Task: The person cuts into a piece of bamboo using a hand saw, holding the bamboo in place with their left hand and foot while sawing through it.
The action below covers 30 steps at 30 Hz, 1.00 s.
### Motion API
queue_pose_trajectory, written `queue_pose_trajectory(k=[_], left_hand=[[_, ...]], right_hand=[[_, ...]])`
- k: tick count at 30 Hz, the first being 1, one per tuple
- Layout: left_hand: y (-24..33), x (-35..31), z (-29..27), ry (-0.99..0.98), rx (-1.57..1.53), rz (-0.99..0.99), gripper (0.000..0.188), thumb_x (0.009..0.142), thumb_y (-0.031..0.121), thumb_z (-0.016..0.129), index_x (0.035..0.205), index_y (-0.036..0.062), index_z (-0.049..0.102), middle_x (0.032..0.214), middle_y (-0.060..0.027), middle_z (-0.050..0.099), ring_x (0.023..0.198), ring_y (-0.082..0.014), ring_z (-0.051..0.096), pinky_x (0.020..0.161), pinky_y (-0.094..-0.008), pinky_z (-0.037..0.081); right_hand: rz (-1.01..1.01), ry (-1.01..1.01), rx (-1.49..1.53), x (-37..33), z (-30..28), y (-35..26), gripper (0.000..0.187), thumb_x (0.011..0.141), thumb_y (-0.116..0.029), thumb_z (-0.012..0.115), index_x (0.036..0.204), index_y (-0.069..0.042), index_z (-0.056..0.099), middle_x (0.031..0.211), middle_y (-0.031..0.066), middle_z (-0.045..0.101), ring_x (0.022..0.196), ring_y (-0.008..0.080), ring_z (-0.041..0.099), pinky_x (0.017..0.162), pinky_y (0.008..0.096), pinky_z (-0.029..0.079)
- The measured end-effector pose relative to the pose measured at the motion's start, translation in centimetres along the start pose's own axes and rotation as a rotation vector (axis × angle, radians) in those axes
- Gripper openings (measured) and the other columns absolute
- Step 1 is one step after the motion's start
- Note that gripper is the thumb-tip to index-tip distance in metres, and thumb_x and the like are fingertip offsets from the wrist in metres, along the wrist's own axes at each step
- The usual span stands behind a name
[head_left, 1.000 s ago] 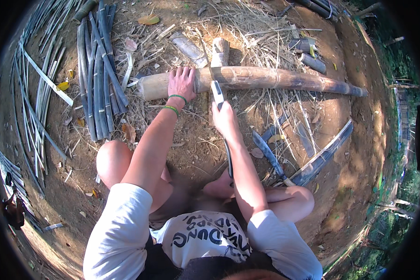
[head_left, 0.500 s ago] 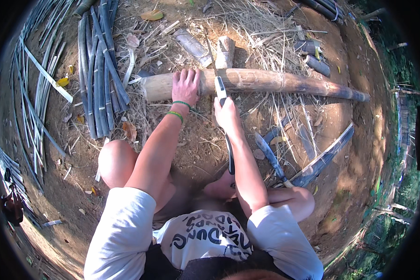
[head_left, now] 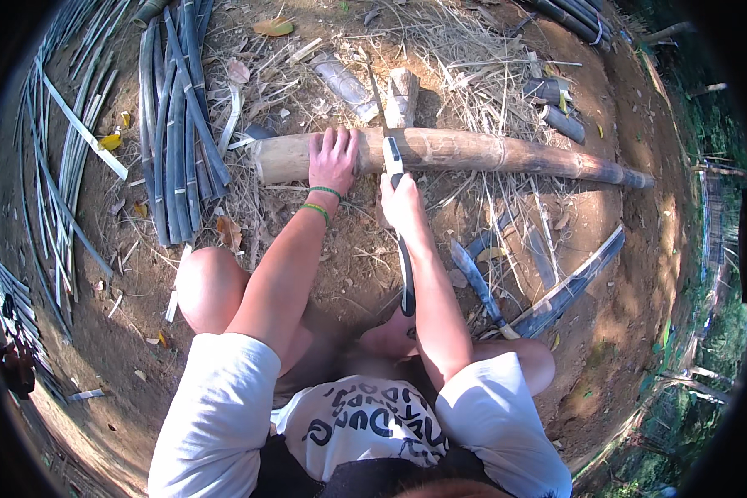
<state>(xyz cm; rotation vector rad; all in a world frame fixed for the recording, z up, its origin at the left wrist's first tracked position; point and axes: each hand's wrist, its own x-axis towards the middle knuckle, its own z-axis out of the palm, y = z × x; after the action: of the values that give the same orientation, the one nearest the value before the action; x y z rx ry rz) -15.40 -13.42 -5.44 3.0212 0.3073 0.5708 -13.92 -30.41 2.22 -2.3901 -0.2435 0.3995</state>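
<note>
Head view: the bamboo pole (head_left: 465,151) lies left to right on the ground (head_left: 622,319), the left hand (head_left: 332,168) draping slightly spread fingers over its thicker part, the right hand (head_left: 402,202) wrapped around the saw (head_left: 392,155), whose blade (head_left: 373,85) crosses the pole's long axis alongside.

Hard sunlight glares off white sleeves (head_left: 212,407) at seven and five o'clock; dappled shade mottles ground (head_left: 639,290) at three; edges bend, fisheye-style.

Saw (head_left: 392,153) across bamboo pole (head_left: 465,151); strip bundle (head_left: 177,149) left; short log (head_left: 402,100) behind.
</note>
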Motion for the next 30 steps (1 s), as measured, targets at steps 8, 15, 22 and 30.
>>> queue_pose_trajectory(k=[8,15,22,30], left_hand=[[0.0,-1.4,-0.1,0.01,0.012,-0.057,0.095,0.06,0.02,0.09,0.146,0.0127,0.048,0.14,-0.0091,0.054,0.135,-0.0284,0.048,0.114,-0.051,0.036],[-2.1,0.1,-1.2,-0.133,0.064,-0.058,0.096,0.061,0.03,0.091,0.145,0.0119,0.047,0.136,-0.0102,0.054,0.132,-0.029,0.049,0.114,-0.0501,0.035],[-2.7,2.8,-3.4,-0.481,0.014,0.025,0.11,0.062,0.045,0.094,0.151,0.0122,0.04,0.14,-0.0161,0.054,0.133,-0.0342,0.052,0.114,-0.0546,0.037],[-3.9,7.3,-5.2,-0.432,-0.077,0.074,0.109,0.055,0.04,0.096,0.146,0.012,0.043,0.131,-0.0175,0.058,0.126,-0.0357,0.058,0.109,-0.0482,0.045]], right_hand=[[0.154,-0.104,-0.052,-16.2,-5.9,2.1,0.041,0.101,-0.031,0.063,0.116,0.007,0.061,0.093,0.0346,0.069,0.098,0.0526,0.068,0.08,0.056,0.053],[0.211,-0.203,0.192,-0.6,-0.7,-2.3,0.037,0.101,-0.033,0.066,0.103,0.003,0.056,0.074,0.0156,0.066,0.06,0.0244,0.068,0.053,0.0409,0.056],[0.06,-0.139,0.403,3.9,-11.9,-0.7,0.034,0.104,-0.033,0.065,0.106,-0.002,0.05,0.076,0.0062,0.063,0.057,0.0125,0.065,0.05,0.0274,0.057],[0.081,0.047,0.257,9.6,-18.7,13.4,0.025,0.098,-0.013,0.066,0.117,-0.003,0.053,0.072,0.0022,0.058,0.054,0.0111,0.057,0.047,0.0277,0.046]])
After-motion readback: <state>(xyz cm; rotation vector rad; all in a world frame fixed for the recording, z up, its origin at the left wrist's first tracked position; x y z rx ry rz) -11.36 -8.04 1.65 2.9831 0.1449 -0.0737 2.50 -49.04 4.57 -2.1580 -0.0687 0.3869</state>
